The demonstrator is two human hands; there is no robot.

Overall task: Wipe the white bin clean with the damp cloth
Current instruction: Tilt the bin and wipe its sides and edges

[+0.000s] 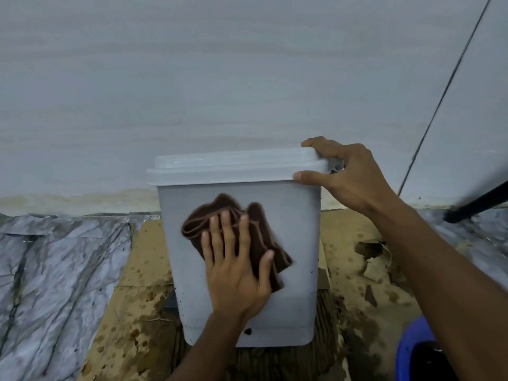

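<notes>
No readable text, label, brand, number or sign anywhere in view.
</notes>
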